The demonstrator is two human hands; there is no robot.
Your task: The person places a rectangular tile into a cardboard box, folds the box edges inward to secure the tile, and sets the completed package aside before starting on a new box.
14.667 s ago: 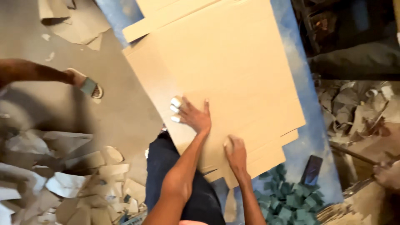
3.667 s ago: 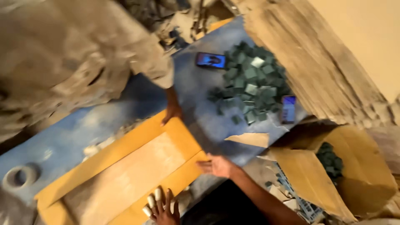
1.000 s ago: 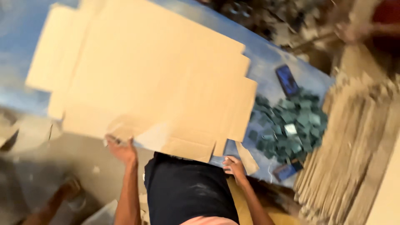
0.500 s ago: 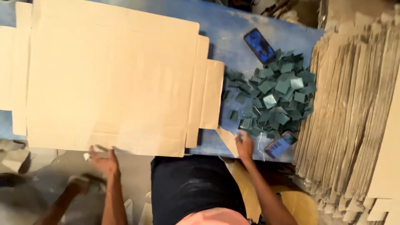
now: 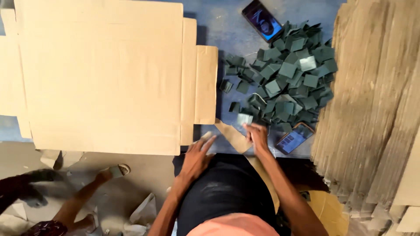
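Observation:
A big flat sheet of brown cardboard with side flaps lies on the blue table. My left hand rests with fingers spread at the table's near edge, just off the sheet's lower right corner, holding nothing. My right hand reaches into the near edge of a heap of small dark green squares, its fingers closing around one green square. A narrow cardboard strip lies between my two hands.
Two phones lie on the table, one at the far side, one near my right hand. A tall stack of flat cardboard fills the right. Another person's leg and sandalled foot are on the floor at lower left, among paper scraps.
My left hand has moved right along the sheet's near edge, from its lower left part to its lower right corner. My right hand stays at the green heap. The view has shifted closer.

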